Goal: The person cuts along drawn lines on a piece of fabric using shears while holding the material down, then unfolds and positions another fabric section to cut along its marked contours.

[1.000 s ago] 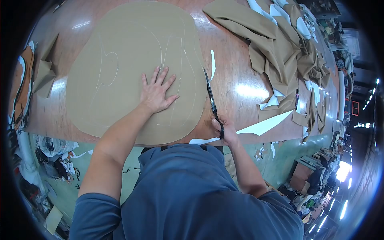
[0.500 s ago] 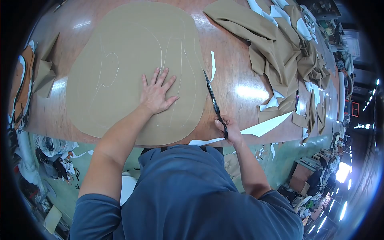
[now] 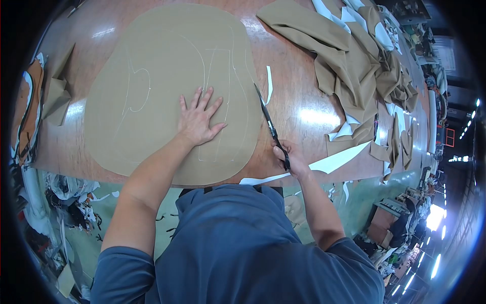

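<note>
A large, rounded tan sheet of fabric or leather [image 3: 167,66] lies flat on the table, with thin pale outlines drawn on it. My left hand [image 3: 198,121] presses flat on this sheet, fingers spread. In my right hand [image 3: 291,156] is a pair of long black scissors [image 3: 271,124], held by the handles just right of the sheet. Their blades look closed, and the tip reaches the sheet's right edge. A narrow white strip [image 3: 269,85] rests on the table beside the blades.
Crumpled tan material with white backing [image 3: 349,61] is heaped at the right of the wooden table [image 3: 296,86]. A long white offcut [image 3: 339,158] lies along the front edge. Folded tan scrap [image 3: 59,99] and brown pieces [image 3: 31,104] sit at the left.
My right hand and the scissors have shifted slightly upward, the tip sliding up and a little left along the sheet's edge. My left hand stays in place.
</note>
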Demonstrator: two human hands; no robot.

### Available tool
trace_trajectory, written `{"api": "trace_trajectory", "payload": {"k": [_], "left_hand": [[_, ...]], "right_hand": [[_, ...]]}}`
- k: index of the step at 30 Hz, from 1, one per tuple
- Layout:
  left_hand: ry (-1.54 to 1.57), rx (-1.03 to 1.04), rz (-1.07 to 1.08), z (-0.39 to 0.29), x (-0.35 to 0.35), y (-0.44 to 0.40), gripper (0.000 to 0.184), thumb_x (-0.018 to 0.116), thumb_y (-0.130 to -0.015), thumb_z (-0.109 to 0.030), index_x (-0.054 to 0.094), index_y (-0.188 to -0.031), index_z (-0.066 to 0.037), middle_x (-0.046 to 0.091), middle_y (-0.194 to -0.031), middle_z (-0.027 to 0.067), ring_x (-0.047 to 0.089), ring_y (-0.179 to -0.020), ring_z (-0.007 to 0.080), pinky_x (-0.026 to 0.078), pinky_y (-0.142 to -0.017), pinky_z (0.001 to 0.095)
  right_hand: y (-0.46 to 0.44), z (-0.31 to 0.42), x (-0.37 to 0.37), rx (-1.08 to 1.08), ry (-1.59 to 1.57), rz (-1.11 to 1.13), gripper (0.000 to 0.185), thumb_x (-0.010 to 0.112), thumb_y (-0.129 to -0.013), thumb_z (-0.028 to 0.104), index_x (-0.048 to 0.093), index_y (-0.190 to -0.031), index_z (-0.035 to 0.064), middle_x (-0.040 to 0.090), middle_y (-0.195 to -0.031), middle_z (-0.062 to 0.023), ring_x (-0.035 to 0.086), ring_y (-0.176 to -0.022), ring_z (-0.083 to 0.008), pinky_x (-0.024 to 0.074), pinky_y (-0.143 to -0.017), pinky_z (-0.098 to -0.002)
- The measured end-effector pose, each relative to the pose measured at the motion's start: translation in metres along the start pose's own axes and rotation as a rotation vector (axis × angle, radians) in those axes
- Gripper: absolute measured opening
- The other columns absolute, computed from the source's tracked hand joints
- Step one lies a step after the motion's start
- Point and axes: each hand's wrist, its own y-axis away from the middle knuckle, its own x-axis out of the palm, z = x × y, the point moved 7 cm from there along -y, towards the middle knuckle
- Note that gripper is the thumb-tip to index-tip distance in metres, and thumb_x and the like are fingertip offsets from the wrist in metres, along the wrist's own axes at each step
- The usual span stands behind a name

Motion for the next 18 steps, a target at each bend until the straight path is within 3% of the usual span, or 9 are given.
{"api": "trace_trajectory", "payload": {"k": [8, 14, 18], "left_hand": [[0.004, -0.013, 0.027, 0.0, -0.004, -0.001, 0.086, 0.063, -0.093, -0.07, 0.04, -0.167, -0.031, 0.02, -0.179, 0.007, 0.014, -0.166, 0.0363, 0.011, -0.126, 0.0775], [-0.004, -0.015, 0.048, -0.001, -0.005, -0.001, 0.086, 0.063, -0.093, -0.07, 0.039, -0.167, -0.032, 0.02, -0.18, 0.0068, 0.014, -0.166, 0.036, 0.011, -0.126, 0.0773], [-0.002, -0.014, 0.044, 0.0, -0.004, 0.0, 0.087, 0.063, -0.093, -0.07, 0.039, -0.167, -0.032, 0.019, -0.18, 0.0068, 0.014, -0.166, 0.0362, 0.012, -0.126, 0.0773]], "right_hand": [[-0.011, -0.006, -0.002, -0.005, 0.041, 0.001, 0.039, 0.083, -0.098, 0.032, 0.069, -0.12, 0.0033, 0.055, -0.073, 0.0063, 0.049, -0.053, -0.0053, 0.0373, -0.049, -0.0232], [-0.013, -0.003, -0.001, 0.003, 0.036, -0.01, 0.041, 0.084, -0.096, 0.035, 0.069, -0.119, 0.0041, 0.054, -0.072, 0.0068, 0.048, -0.053, -0.0053, 0.0364, -0.049, -0.0231], [-0.006, 0.006, 0.002, 0.014, 0.041, -0.029, 0.035, 0.083, -0.097, 0.029, 0.069, -0.113, 0.0024, 0.052, -0.068, 0.0079, 0.048, -0.057, -0.0049, 0.0367, -0.051, -0.0247]]}}
